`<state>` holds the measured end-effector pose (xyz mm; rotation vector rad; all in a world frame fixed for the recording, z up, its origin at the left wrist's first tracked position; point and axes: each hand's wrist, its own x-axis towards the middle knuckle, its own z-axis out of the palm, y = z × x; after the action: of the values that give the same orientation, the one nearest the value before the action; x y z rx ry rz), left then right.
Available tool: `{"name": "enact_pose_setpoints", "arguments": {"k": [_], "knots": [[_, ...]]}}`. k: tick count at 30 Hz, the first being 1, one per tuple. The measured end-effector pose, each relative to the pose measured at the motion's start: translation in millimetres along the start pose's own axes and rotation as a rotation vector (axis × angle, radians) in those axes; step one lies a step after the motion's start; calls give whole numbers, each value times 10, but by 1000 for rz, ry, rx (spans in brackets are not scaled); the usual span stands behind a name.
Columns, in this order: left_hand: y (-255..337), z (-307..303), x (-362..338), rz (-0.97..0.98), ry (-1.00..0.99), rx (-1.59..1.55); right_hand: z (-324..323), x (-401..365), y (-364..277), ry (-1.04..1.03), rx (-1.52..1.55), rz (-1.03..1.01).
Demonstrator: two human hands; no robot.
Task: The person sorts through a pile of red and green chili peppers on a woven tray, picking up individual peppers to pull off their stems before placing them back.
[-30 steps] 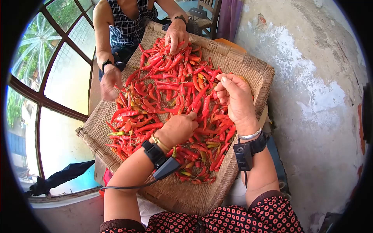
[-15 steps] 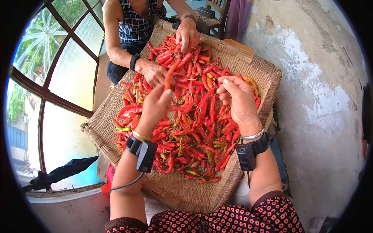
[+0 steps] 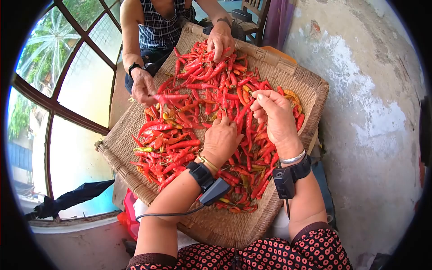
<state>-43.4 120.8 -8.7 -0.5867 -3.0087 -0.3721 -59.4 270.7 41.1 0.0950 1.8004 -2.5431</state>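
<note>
Red chili peppers (image 3: 182, 144), with some orange and yellow-green ones among them, lie heaped in a woven tray (image 3: 216, 227). My left hand (image 3: 220, 137) is down on the middle of the heap, back upward. Its fingers are bent together at a red chili, their tips partly hidden. To the right, my right hand (image 3: 275, 116) is raised above the chilies. Its thumb and index finger are pinched and the other fingers curled; what lies in the pinch is too small to make out.
Across the tray, a person's one hand (image 3: 144, 87) holds red chilies over the rim side, while the other hand (image 3: 220, 41) rests at the heap's far end. A windowed wall (image 3: 81, 153) and black umbrella (image 3: 74, 200) are left; a plastered wall (image 3: 360, 112) stands right.
My left hand has come down and right onto the heap; the blurred chili it held is gone from it. My right hand barely moved. The other person's hand shifted outward with chilies.
</note>
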Motion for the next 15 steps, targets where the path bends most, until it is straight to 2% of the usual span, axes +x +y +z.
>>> {"name": "enact_pose_setpoints", "arguments": {"k": [2,4,5,7,8,9,11,12,13,15], "knots": [[-24,33,24,1,11,59,2,0,-7,-14,-8,2],[-40,24,40,-123,-48,1,4,-9,-12,-27,-13,5],[-90,40,37,-125,-46,6,9,-10,-16,-23,-25,6],[-223,4,24,-132,77,-364,6,-4,-19,-21,-31,4],[-279,-32,26,-202,55,-589,-6,2,-16,-26,-38,4],[-350,-56,38,-201,56,-586,-12,4,-12,-31,-46,4],[-509,-90,68,-406,-10,-923,-12,1,-12,-40,-43,-1],[-540,-209,78,-452,-33,-980,-10,-4,-10,-49,-42,-2],[-556,-314,77,-519,-10,-1066,-4,-11,-10,-49,-42,-1],[-722,-303,111,-535,47,-1212,21,-15,-21,-19,-36,8]]}}
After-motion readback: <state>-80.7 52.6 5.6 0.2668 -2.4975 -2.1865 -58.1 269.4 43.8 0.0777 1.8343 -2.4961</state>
